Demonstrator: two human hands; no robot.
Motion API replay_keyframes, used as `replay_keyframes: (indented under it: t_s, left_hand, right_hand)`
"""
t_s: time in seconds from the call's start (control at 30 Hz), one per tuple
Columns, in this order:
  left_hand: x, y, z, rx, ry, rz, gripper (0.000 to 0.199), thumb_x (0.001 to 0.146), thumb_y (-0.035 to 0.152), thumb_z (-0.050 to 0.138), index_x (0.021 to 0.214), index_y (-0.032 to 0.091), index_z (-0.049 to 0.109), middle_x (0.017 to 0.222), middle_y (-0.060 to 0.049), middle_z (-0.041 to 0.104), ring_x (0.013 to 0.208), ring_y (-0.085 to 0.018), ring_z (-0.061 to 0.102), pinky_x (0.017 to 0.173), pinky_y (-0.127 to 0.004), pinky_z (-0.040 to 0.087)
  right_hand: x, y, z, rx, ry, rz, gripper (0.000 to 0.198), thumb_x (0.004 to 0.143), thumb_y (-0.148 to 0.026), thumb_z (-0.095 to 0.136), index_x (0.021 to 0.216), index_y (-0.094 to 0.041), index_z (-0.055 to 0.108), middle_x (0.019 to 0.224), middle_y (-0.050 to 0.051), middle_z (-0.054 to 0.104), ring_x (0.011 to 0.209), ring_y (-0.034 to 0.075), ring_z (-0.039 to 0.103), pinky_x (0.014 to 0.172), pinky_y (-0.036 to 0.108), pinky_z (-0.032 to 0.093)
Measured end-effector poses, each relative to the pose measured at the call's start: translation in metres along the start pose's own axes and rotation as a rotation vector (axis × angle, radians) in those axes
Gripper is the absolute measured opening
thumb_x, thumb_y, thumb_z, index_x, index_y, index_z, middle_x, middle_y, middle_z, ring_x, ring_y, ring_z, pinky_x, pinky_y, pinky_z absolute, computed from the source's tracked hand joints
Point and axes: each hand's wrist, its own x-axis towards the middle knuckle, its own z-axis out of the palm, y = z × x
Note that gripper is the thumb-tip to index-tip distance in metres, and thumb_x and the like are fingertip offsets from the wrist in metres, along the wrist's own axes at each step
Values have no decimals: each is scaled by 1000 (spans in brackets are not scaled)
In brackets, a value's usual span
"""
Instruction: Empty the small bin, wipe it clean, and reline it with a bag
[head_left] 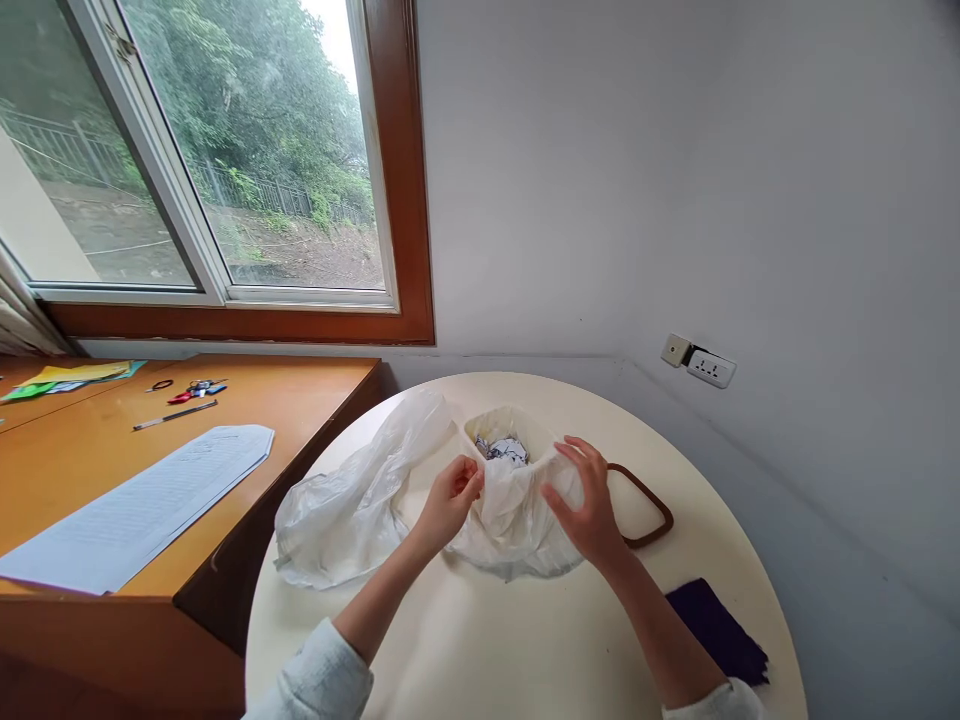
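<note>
Faced a round table (465,650), with both forearms reaching in from the near edge and slanting toward each other. Had more loose plastic (337,520) lying crumpled on the left. Had a pale container (536,432) beyond the middle, draped at the front in a plastic bag (517,530). Kept the right hand (591,500) wide, thumb apart from bent fingers, cupped around the container's right side with fingertips touching near the rim. Curled the left hand (450,500) nearly closed, pinching the bag's edge between thumb and forefinger. Had a brown frame (667,520) just beyond the right hand, a dark purple cloth (716,630) beside the right forearm, and crumpled paper (508,452) inside the container.
</note>
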Motion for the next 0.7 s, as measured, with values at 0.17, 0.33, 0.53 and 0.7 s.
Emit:
replay_keyframes:
  t_s: [0.17,0.33,0.53,0.7]
  left_hand:
    - [2,2,5,-57,27,-3,29,81,39,49,64,17,43,59,3,44,57,-9,46,56,-23,40]
    - [2,8,-5,-3,96,-12,27,81,36,48,62,17,45,58,4,44,57,-10,46,57,-23,39]
    - [9,15,-23,38,189,4,23,80,33,49,64,16,47,60,3,47,60,-10,46,60,-24,40]
    - [14,17,-32,94,202,8,21,80,30,49,64,17,47,60,3,47,60,-10,46,59,-24,41]
  right_hand:
    - [3,-5,10,3,-21,-81,20,82,-27,55,100,-27,62,108,7,55,106,22,49,87,42,43]
    - [8,-1,10,15,3,-84,16,85,-21,51,91,-26,65,96,4,61,96,18,55,86,38,39]
    - [13,-1,7,-47,58,-30,12,84,-21,50,81,-22,61,89,3,64,91,17,56,88,38,31]
    - [19,-3,2,-123,67,13,11,82,-25,51,78,-22,61,92,4,63,94,20,55,89,39,30]
